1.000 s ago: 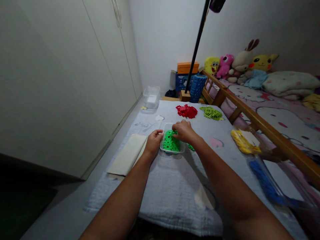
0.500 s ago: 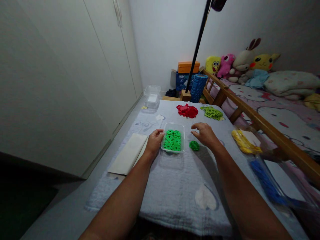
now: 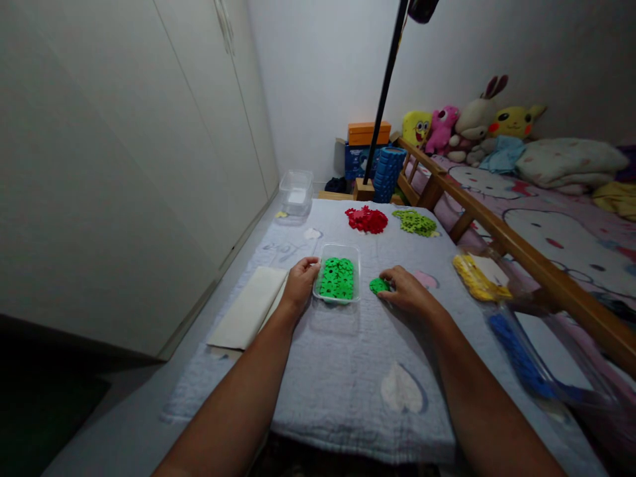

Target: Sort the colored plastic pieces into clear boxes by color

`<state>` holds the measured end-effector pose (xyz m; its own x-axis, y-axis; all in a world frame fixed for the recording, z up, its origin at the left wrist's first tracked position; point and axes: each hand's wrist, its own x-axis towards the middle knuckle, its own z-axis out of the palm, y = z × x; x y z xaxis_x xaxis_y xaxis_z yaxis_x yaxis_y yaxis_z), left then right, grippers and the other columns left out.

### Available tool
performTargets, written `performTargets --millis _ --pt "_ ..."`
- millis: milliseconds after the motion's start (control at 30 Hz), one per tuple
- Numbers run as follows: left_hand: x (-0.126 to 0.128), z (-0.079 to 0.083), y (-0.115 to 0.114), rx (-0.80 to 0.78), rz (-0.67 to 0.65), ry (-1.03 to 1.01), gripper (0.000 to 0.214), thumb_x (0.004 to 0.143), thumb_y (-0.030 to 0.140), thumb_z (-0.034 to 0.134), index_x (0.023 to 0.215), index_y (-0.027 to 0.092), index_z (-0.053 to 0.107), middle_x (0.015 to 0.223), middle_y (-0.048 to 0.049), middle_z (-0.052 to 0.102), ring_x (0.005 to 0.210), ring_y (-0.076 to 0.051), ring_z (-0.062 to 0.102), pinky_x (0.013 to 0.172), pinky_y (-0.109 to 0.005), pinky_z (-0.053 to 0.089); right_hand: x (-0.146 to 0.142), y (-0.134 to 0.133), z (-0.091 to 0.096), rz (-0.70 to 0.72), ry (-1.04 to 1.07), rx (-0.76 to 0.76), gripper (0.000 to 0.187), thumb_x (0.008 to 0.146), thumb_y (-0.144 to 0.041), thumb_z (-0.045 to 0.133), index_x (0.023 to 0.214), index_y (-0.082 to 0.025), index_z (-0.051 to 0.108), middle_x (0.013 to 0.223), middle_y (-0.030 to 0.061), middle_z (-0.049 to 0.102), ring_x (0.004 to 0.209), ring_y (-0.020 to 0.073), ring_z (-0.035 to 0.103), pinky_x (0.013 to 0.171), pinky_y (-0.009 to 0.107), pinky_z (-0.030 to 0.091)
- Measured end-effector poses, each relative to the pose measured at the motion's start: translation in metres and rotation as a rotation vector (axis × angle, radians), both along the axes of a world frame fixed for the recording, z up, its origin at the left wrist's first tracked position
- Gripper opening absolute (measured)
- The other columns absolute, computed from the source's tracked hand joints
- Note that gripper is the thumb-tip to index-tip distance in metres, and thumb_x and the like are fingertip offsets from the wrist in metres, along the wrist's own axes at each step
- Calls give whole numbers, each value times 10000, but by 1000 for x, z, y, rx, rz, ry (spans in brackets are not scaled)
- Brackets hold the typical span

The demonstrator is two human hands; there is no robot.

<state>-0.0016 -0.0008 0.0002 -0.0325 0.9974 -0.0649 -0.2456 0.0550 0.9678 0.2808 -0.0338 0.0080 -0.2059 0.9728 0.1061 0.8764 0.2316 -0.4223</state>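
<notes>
A clear plastic container (image 3: 358,265) stands mid-table with green snowflake-shaped building discs (image 3: 336,279) laid in rows inside. My left hand (image 3: 302,281) grips its left wall, thumb and fingers at the rim. To the right of the container, a small pile of green discs (image 3: 377,285) lies on the cloth. My right hand (image 3: 400,286) has its thumb and fingers closed around the right side of that pile, which still rests on the table. Part of the pile is hidden behind the fingers.
Farther back lie red discs (image 3: 366,220) and lime-green discs (image 3: 416,223). Empty clear containers (image 3: 297,192) stand at the back left. A folded cream cloth (image 3: 248,308) lies left. Trays with yellow (image 3: 479,278) and blue pieces (image 3: 519,358) sit right, beside the wooden bed rail (image 3: 527,248).
My right hand has come down from above and behind the small green pile and closed on it. My left hand stays at the container. The view has shifted slightly.
</notes>
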Motion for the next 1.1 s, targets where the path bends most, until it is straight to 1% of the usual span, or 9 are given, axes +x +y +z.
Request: performTargets --millis 133,267,433,500,567,700,867,1000,1100 --pt "0 0 0 -1 -2 -2 385 643 394 798 917 149 683 685 7 660 587 -124 571 568 -237 444 7 -1 3 -14 67 39 252 750 -224 735 1000 -199 721 976 70 661 887 216 626 816 329 492" --pt "0 0 0 -5 -7 -4 381 650 404 790 917 155 681 694 3 666 595 -132 585 572 -242 448 5 2 20 11 119 94 310 765 -227 718 1074 -195 701 991 75 663 880 217 622 791 333 494" --pt "1 1 0 -10 -7 -2 387 646 411 791 915 158 678 699 2 668 600 -132 587 569 -240 444 -26 11 56 90 79 160 363 787 -234 728 1143 -184 670 1041 81 671 938 227 608 865 359 455" --pt "0 1 -1 -8 -4 0 391 637 411 797 910 157 676 693 5 663 595 -128 578 565 -236 439 -44 15 68 91 -10 144 347 804 -278 744 1137 -204 679 1077 85 672 998 252 586 893 380 425" --pt "0 1 -1 -3 -4 3 395 631 411 801 906 156 675 681 10 653 588 -123 568 561 -233 435 -60 18 74 64 -128 121 336 813 -338 760 1126 -232 701 1134 97 657 1069 288 548 903 399 395" --pt "1 1 0 -9 -11 -14 406 624 418 802 906 160 666 681 12 650 582 -120 560 560 -235 435 -85 25 71 37 -296 105 359 811 -419 776 1127 -254 733 1229 118 611 1150 324 476 937 431 349" --pt "1 -1 3 -28 -19 -53 424 603 411 804 913 167 647 692 17 651 578 -115 554 566 -238 440 -95 30 56 28 -342 93 357 801 -440 785 1087 -230 750 1277 137 593 1172 341 450 991 485 318" --pt "1 -2 3 -32 -19 -45 419 608 410 787 916 162 648 674 24 632 565 -110 534 556 -233 417 -84 30 48 14 -265 166 395 818 -428 777 1162 -239 725 1331 144 583 1193 350 448 995 498 336" --pt "1 -2 2 -20 -15 -35 400 623 405 781 914 162 655 703 16 644 588 -112 548 574 -233 421 -61 30 47 -23 -185 216 400 841 -423 754 1202 -257 707 1327 137 593 1173 343 471 959 472 373"
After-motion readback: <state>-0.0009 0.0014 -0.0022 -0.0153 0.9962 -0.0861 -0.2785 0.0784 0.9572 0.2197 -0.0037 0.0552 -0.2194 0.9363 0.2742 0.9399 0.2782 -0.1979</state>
